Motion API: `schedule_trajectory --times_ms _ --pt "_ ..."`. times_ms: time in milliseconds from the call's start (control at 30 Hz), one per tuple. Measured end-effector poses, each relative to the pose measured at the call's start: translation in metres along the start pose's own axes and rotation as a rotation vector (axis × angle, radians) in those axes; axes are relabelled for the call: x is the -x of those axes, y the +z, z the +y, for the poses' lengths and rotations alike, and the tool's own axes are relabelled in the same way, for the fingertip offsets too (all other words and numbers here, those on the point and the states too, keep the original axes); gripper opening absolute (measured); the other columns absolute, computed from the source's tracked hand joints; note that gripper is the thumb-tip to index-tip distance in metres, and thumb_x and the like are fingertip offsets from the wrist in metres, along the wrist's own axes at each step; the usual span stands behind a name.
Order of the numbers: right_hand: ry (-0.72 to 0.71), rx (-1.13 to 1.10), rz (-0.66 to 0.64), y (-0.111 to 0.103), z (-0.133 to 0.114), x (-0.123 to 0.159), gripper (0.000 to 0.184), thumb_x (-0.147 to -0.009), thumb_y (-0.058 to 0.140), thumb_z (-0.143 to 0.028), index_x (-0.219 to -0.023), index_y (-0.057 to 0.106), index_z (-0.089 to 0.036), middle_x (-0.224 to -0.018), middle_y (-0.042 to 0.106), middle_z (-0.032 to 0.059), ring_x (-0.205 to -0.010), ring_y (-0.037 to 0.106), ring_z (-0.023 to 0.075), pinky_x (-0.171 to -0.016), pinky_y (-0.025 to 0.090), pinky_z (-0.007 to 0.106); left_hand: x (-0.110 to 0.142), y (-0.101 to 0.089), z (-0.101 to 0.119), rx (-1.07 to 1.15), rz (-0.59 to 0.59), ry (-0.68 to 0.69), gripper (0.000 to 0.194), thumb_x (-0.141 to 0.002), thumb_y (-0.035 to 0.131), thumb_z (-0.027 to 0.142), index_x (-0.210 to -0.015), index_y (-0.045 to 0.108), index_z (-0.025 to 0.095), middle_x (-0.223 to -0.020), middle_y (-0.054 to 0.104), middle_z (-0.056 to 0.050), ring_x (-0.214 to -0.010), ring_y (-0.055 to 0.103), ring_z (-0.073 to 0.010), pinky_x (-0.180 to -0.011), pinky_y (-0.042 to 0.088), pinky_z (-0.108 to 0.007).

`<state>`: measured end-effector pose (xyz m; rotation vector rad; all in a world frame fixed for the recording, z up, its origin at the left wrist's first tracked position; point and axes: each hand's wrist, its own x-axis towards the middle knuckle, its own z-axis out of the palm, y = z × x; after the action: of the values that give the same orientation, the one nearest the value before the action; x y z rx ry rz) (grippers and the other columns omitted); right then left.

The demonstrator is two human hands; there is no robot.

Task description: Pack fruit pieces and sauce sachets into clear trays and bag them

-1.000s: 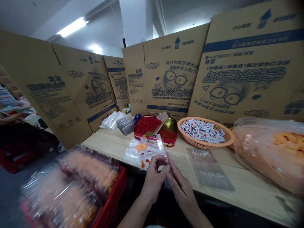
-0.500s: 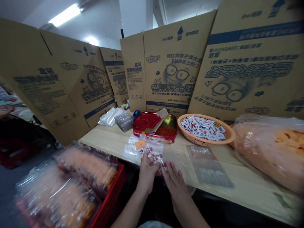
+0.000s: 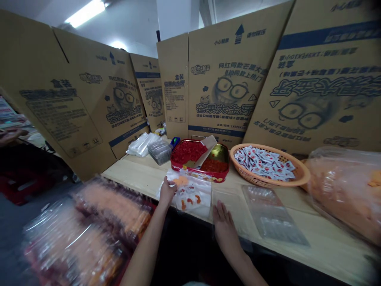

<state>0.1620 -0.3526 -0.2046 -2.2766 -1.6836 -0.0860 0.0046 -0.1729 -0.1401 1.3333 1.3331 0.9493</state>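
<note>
My left hand (image 3: 168, 193) is at the left end of some orange pieces (image 3: 180, 181), its fingers drawn together. What they pinch, if anything, is hidden. Under the pieces lies a clear plastic bag (image 3: 204, 204) with small white sachets and several red-orange bits (image 3: 198, 199) on it. My right hand (image 3: 224, 223) lies flat, fingers extended, on a clear plastic tray (image 3: 233, 200) near the table's front edge. To its right is another clear moulded tray (image 3: 272, 216).
Behind stands a red tin (image 3: 218, 176) of red and orange bits with a cardboard divider. An orange basket (image 3: 268, 184) holds sachets. A large bag of orange pieces (image 3: 345, 186) sits right, packed clear trays (image 3: 77, 242) lower left. Cardboard boxes (image 3: 223, 91) wall the back.
My hands have parted: the left has moved left and up to the orange pieces, and the right has shifted slightly right onto the clear tray. The red-orange bits now show uncovered.
</note>
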Motion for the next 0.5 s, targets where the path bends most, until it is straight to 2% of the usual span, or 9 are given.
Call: schedule_trajectory --times_ms 67,133,200,267,367,433,500 --pt "0.023 -0.047 -0.038 0.004 -0.001 -0.004 0.046 -0.079 0.031 -0.002 -0.12 0.053 -0.004 -0.135 0.038 0.021 -0.128 0.029 0.032 -0.102 0.029 0.051 -0.004 0.001 -0.011 -0.075 0.033 0.018 0.074 -0.064 0.063 0.014 -0.131 0.033 0.012 -0.1 0.057 -0.009 -0.062 0.056 -0.0105 -0.056 0.042 -0.022" --pt "0.025 -0.125 -0.001 -0.004 -0.003 -0.014 0.04 -0.085 0.035 -0.015 -0.12 0.053 -0.005 -0.134 0.04 0.0206 -0.128 0.03 0.0321 -0.102 0.027 0.052 -0.004 0.002 -0.018 -0.139 0.072 0.046 0.072 -0.063 0.063 0.013 -0.129 0.036 0.011 -0.109 0.053 -0.013 -0.076 0.058 -0.0157 -0.069 0.045 -0.027" --pt "0.011 -0.227 0.04 -0.017 -0.01 -0.032 0.041 -0.088 0.035 -0.026 -0.122 0.051 -0.007 -0.132 0.044 0.0195 -0.124 0.037 0.029 -0.102 0.03 0.048 -0.002 0.005 -0.022 -0.189 0.11 0.074 0.069 -0.064 0.061 0.012 -0.129 0.037 0.012 -0.118 0.047 -0.016 -0.093 0.056 -0.0212 -0.083 0.043 -0.031" --pt "0.033 -0.315 -0.001 -0.027 -0.022 -0.059 0.044 -0.089 0.035 -0.032 -0.124 0.048 -0.009 -0.127 0.049 0.0187 -0.118 0.044 0.0271 -0.098 0.034 0.044 0.001 0.009 -0.024 -0.222 0.143 0.088 0.067 -0.066 0.058 0.009 -0.129 0.036 0.012 -0.126 0.042 -0.018 -0.111 0.047 -0.0262 -0.093 0.037 -0.035" --pt "0.163 -0.388 -0.174 -0.027 -0.041 -0.102 0.047 -0.083 0.047 -0.033 -0.124 0.047 -0.01 -0.122 0.052 0.0185 -0.116 0.044 0.0302 -0.093 0.034 0.045 0.006 0.017 -0.026 -0.237 0.176 0.075 0.064 -0.066 0.054 0.006 -0.127 0.037 0.009 -0.132 0.036 -0.021 -0.126 0.031 -0.0311 -0.101 0.027 -0.041" --pt "0.221 -0.43 -0.239 -0.017 -0.048 -0.124 0.044 -0.078 0.053 -0.029 -0.118 0.052 -0.01 -0.119 0.054 0.0176 -0.115 0.044 0.0302 -0.091 0.035 0.042 0.007 0.02 -0.027 -0.216 0.164 0.061 0.062 -0.065 0.054 0.005 -0.125 0.04 0.008 -0.13 0.04 -0.022 -0.126 0.031 -0.0317 -0.102 0.025 -0.041" --pt "0.235 -0.491 -0.261 -0.005 -0.049 -0.14 0.032 -0.076 0.054 -0.025 -0.105 0.059 -0.012 -0.108 0.06 0.0146 -0.107 0.049 0.0264 -0.085 0.038 0.035 0.006 0.019 -0.026 -0.174 0.135 0.054 0.061 -0.064 0.054 0.005 -0.123 0.043 0.01 -0.124 0.047 -0.019 -0.123 0.036 -0.03 -0.1 0.028 -0.038"
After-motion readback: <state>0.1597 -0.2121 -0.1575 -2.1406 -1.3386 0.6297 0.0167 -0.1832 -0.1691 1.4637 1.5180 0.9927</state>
